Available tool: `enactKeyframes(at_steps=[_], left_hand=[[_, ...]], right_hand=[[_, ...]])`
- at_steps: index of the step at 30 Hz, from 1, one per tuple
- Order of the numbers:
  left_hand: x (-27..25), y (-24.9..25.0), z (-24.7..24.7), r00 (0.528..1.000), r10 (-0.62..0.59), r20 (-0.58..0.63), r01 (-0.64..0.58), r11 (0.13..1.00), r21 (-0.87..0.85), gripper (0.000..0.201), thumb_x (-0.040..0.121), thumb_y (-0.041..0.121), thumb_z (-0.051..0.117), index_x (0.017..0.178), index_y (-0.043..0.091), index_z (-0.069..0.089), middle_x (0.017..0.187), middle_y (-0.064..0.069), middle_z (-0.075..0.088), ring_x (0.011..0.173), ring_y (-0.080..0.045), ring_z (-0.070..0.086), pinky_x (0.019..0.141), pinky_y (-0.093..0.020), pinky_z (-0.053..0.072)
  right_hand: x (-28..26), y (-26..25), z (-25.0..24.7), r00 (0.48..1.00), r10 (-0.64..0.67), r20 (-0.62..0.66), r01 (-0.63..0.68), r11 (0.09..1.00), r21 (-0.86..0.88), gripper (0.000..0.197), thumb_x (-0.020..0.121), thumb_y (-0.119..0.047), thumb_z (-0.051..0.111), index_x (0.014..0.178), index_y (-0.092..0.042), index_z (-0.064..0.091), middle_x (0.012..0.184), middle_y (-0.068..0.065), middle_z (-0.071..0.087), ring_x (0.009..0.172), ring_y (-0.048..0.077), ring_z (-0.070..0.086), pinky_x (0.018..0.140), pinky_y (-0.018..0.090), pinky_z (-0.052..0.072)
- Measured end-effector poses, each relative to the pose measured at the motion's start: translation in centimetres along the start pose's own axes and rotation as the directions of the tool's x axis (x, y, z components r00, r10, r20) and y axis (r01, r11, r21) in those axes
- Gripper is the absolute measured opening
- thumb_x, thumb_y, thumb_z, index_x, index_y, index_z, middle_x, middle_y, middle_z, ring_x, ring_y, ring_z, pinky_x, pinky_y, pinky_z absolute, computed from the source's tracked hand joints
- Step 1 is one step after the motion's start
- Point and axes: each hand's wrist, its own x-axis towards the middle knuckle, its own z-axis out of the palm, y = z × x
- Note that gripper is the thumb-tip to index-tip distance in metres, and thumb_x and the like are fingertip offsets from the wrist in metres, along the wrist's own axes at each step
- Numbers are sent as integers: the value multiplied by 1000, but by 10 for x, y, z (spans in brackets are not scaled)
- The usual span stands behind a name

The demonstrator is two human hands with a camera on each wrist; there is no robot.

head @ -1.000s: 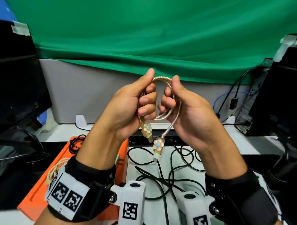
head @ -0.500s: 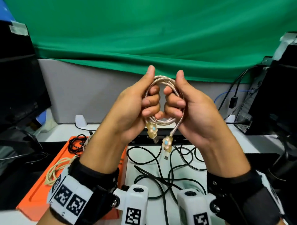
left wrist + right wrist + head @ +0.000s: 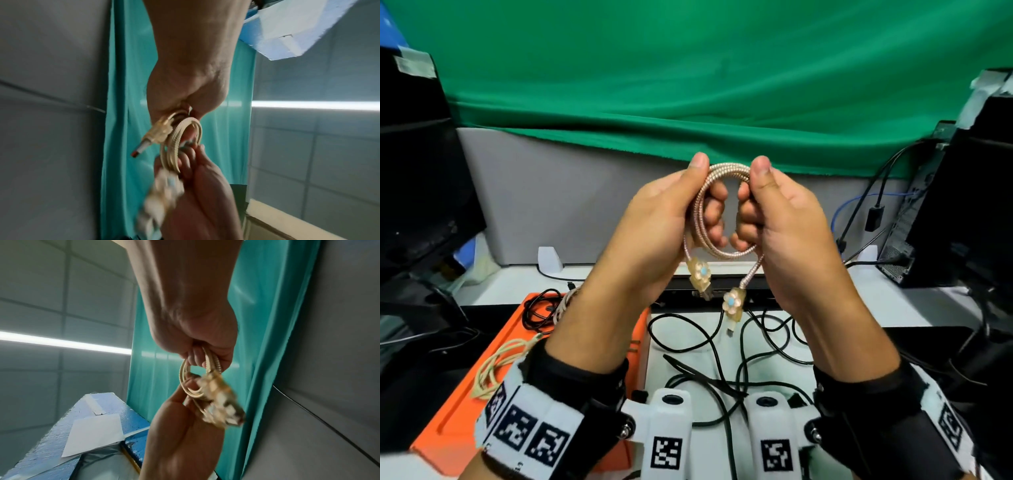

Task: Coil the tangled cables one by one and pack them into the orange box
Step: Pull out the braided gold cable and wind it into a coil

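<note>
A gold braided cable [image 3: 726, 170] is wound into a small coil, held up at chest height over the desk. My left hand [image 3: 674, 219] grips the coil's left side, thumb on top and fingers curled through the loop. My right hand [image 3: 780, 219] grips the right side the same way. Two flower-decorated plugs [image 3: 700, 274] [image 3: 732, 303] dangle below the coil. The orange box [image 3: 458, 404] lies at lower left, partly hidden by my left forearm, with a cream cable [image 3: 496, 363] and a black cable [image 3: 537, 311] in it. The wrist views show the coil [image 3: 180, 146] [image 3: 185, 379] between both hands.
A tangle of black cables [image 3: 722, 359] lies on the white desk below my hands, right of the box. A dark monitor [image 3: 417, 192] stands at the left and a computer tower [image 3: 941, 212] with plugged-in leads at the right. A green cloth hangs behind.
The loose loops have been drawn together into one tighter coil. My right thumb has moved up onto the top of the loop, close to my left thumb.
</note>
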Motion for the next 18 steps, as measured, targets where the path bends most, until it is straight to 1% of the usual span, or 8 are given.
enactKeyframes(at_steps=[2, 4, 7, 9, 11, 14, 16, 18], left_hand=[[0, 3, -11, 998, 56, 23, -60, 960, 273, 39, 106, 34, 46, 89, 6, 66, 74, -5, 65, 69, -17, 62, 63, -26, 54], [-2, 9, -27, 994, 8, 112, -58, 889, 455, 36, 104, 31, 50, 92, 2, 68, 79, -5, 69, 74, -17, 64, 65, -23, 55], [-8, 17, -47, 966, -124, 227, -19, 840, 542, 28, 91, 26, 65, 95, -1, 69, 88, -22, 70, 76, -21, 66, 65, -24, 57], [-10, 21, -54, 969, -108, 222, -7, 886, 464, 20, 82, 23, 70, 89, 5, 74, 87, -22, 71, 72, -21, 68, 62, -26, 59], [-9, 24, -52, 986, -20, 167, -29, 957, 288, 13, 77, 18, 70, 85, 10, 75, 80, -12, 73, 68, -18, 71, 60, -24, 60], [-4, 20, -37, 987, 139, 86, -150, 979, 141, 10, 79, 15, 71, 87, 10, 67, 75, -2, 73, 70, -15, 72, 65, -25, 60], [-2, 13, -27, 961, 269, 62, -275, 941, 198, 9, 83, 15, 77, 85, 16, 68, 76, 2, 70, 71, -14, 66, 69, -28, 57], [1, 5, -24, 910, 411, 57, -392, 807, 442, 11, 81, 26, 81, 84, 26, 70, 84, 0, 62, 75, -12, 55, 71, -29, 48]], right_hand=[[1, -3, -5, 999, -34, -18, 33, 998, -52, 37, 108, -36, 41, 78, -16, 50, 52, -13, 37, 46, 6, 31, 49, 24, 32], [3, -5, -11, 998, -56, -37, 53, 995, -86, 38, 108, -37, 41, 77, -17, 50, 53, -14, 37, 47, 6, 31, 49, 24, 32], [6, -3, -17, 992, -100, -81, 85, 981, -172, 39, 107, -41, 43, 75, -21, 51, 55, -14, 39, 51, 8, 33, 52, 31, 32], [8, 2, -20, 983, -151, -104, 112, 944, -310, 39, 103, -50, 44, 72, -27, 51, 59, -13, 41, 56, 11, 35, 58, 38, 32], [8, 7, -20, 985, -147, -85, 107, 924, -367, 39, 100, -55, 44, 72, -28, 51, 62, -12, 40, 59, 12, 34, 60, 41, 30], [6, 12, -12, 999, -51, -19, 44, 960, -277, 38, 105, -48, 43, 76, -24, 49, 62, -9, 38, 57, 11, 33, 53, 35, 29], [5, 13, -8, 1000, -8, -8, 6, 969, -246, 40, 107, -45, 41, 80, -18, 52, 67, -6, 43, 62, 11, 38, 54, 32, 34], [6, 12, -8, 1000, 8, -11, -10, 972, -233, 44, 107, -45, 40, 90, -10, 59, 77, -4, 51, 72, 11, 49, 62, 32, 45]])
